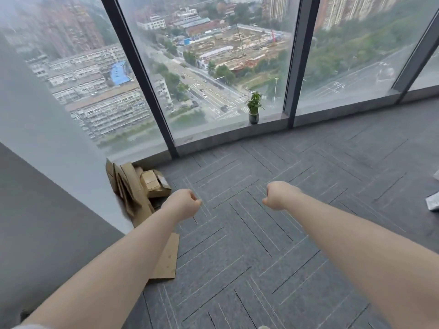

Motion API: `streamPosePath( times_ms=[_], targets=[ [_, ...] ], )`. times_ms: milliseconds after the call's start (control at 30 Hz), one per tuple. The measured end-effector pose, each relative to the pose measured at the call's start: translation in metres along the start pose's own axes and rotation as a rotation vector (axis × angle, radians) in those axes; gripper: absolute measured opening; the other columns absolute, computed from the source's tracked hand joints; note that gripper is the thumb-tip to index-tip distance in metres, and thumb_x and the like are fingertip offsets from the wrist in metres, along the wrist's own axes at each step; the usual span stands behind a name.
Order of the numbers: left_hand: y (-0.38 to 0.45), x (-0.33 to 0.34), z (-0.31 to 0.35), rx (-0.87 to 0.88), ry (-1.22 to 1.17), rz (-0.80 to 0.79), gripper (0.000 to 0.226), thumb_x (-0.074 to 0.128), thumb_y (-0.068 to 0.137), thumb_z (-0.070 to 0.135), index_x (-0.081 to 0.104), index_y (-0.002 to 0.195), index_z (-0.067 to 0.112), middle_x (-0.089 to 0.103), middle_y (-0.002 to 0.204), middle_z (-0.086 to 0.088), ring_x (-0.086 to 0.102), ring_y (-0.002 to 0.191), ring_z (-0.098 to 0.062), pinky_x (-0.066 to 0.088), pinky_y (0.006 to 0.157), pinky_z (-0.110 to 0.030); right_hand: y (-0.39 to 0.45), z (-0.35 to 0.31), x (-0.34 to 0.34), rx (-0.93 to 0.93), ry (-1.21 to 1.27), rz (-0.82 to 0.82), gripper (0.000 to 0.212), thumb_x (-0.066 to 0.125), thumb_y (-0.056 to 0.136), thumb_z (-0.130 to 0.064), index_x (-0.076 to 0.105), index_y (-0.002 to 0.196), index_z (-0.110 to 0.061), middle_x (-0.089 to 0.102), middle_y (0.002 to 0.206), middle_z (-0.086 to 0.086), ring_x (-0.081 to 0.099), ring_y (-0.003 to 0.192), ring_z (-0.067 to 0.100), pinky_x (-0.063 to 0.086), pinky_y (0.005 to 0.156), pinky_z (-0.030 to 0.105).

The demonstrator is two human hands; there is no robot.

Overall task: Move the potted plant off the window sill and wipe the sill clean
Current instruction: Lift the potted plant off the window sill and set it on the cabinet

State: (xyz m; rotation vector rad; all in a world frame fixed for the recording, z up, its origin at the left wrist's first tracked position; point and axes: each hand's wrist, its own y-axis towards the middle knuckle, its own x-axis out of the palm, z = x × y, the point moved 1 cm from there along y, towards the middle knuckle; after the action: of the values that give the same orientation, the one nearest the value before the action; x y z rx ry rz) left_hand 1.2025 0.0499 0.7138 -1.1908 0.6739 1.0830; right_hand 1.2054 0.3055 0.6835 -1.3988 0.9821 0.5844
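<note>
From the head camera, both bare arms stretch forward over the grey carpet [273, 233]. The left hand [184, 202] has its fingers curled into a loose fist that holds nothing, and the right hand [276, 195] is curled the same way, also empty. The two fists sit near each other with carpet showing between them.

Well beyond the curled fingers, and a little nearer the right hand's side, the potted plant [254, 108] stands upright on the window sill [213, 135], its dark pot just beside the dark window frame post [291, 67]. Neither hand touches it.

Just to the left of the left hand's fingers, a heap of flattened cardboard boxes [140, 188] leans against the wall [47, 210] in the corner. Far to the right of the right hand's fingers, a pale cloth [432, 205] lies on the carpet at the picture's edge, only partly in view.
</note>
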Motion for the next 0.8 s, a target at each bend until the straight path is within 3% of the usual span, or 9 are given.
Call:
streamPosePath(
  times_ms=[167,333,500,800],
  targets=[
    [0.096,-0.040,0.033,0.013,0.004,0.000,0.037,0.048,0.095,0.041,0.059,0.116,0.014,0.060,0.098,0.000,0.060,0.090,-0.018,0.051,0.077,-0.030,0.093,-0.008,-0.064,-0.008,-0.005,0.025,0.029,0.046,0.093,-0.029,0.054,0.118,-0.015,0.059,0.122,0.003,0.058,0.107,0.028,0.045,0.081,0.035],
    [0.192,-0.072,0.052,0.020,-0.002,0.017,0.036,0.050,0.094,0.041,0.060,0.116,0.014,0.063,0.107,-0.002,0.056,0.092,-0.018,0.048,0.079,-0.029,0.175,-0.025,-0.116,0.005,-0.016,0.043,0.029,0.046,0.095,-0.033,0.054,0.119,-0.018,0.058,0.122,0.002,0.057,0.106,0.027,0.044,0.078,0.035],
    [0.313,-0.101,0.074,0.072,-0.016,0.007,0.031,0.050,0.092,0.041,0.062,0.108,0.016,0.065,0.102,0.000,0.061,0.095,-0.020,0.052,0.087,-0.035,0.259,-0.030,-0.166,0.069,-0.021,0.076,0.035,0.045,0.096,-0.040,0.053,0.123,-0.019,0.056,0.125,0.004,0.057,0.110,0.027,0.045,0.081,0.037],
    [0.499,-0.153,0.164,0.188,0.011,-0.064,0.024,0.051,0.091,0.040,0.060,0.098,0.019,0.063,0.089,0.002,0.062,0.085,-0.020,0.052,0.080,-0.035,0.391,-0.010,-0.260,0.204,0.062,0.080,0.032,0.045,0.095,-0.042,0.052,0.118,-0.021,0.057,0.123,0.002,0.056,0.111,0.026,0.046,0.086,0.036]
  ],
)
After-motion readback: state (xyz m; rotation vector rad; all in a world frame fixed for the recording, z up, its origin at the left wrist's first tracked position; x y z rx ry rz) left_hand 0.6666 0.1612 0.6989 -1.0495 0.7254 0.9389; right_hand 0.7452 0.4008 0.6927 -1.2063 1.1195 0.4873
